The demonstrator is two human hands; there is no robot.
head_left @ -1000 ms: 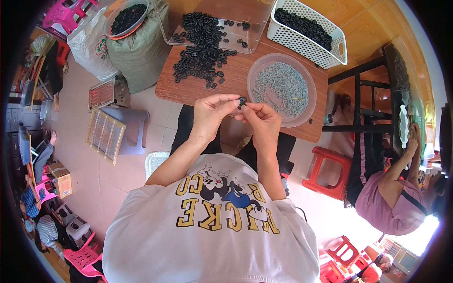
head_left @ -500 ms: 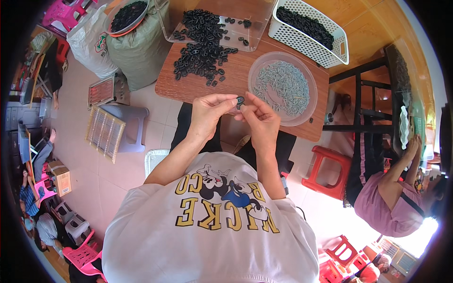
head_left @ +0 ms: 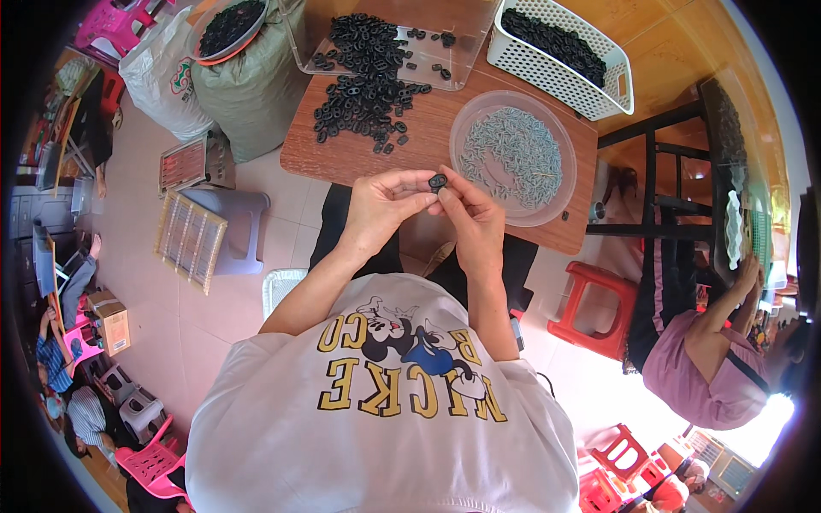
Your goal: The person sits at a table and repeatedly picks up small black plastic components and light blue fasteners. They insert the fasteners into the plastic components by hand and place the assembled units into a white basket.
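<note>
A small black oval plastic piece with two holes (head_left: 437, 181) is pinched between my two hands, just past the near edge of the table. My left hand (head_left: 384, 208) grips it from the left between thumb and fingers. From the right, my right hand (head_left: 473, 221) closes its thumb and fingertips on the same piece; whether those fingertips also hold something smaller is hidden. Beyond my left hand, a heap of similar black pieces (head_left: 363, 107) lies on the brown table (head_left: 299, 141). A round clear tub (head_left: 565, 162) full of thin blue-grey screw-like pieces (head_left: 513, 154) stands beyond my right hand.
At the table's far side, a clear bin (head_left: 466, 64) lies tipped with black pieces spilling out. A white perforated basket (head_left: 617, 104) holds more. Sacks (head_left: 248, 111) stand to the left, a red stool (head_left: 590, 312) to the right. Another person (head_left: 710, 368) sits far right.
The black piece has turned so that its two-holed face shows more plainly. My left fingers have shifted slightly around it; both hands stay in nearly the same place.
</note>
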